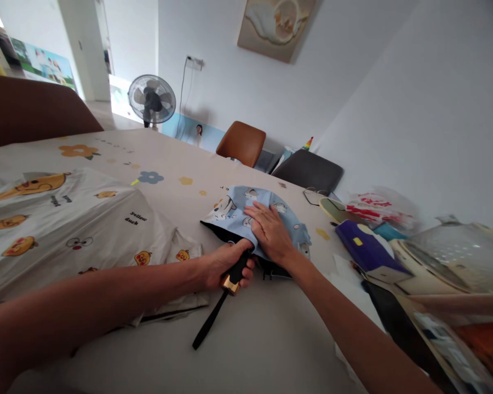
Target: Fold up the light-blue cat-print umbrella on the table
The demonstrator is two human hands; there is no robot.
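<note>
A folding umbrella [291,218] lies partly folded above the table, its light blue canopy printed with cartoon animals and its underside black. My left hand [229,264] is wrapped round the black handle, which has a gold end and a black wrist strap hanging toward the table's near side. My right hand [269,232] rests on top of the blue canopy, its fingers stretched out and pointing left. The canopy hides the umbrella's shaft and most of its ribs.
A white cloth with yellow ducks [119,230] covers the left of the table [246,339]. At the right are glasses [315,195], a purple box [365,251], a plastic bag [380,208] and a round container [431,265]. Beyond stand chairs [242,143] and a fan [152,99].
</note>
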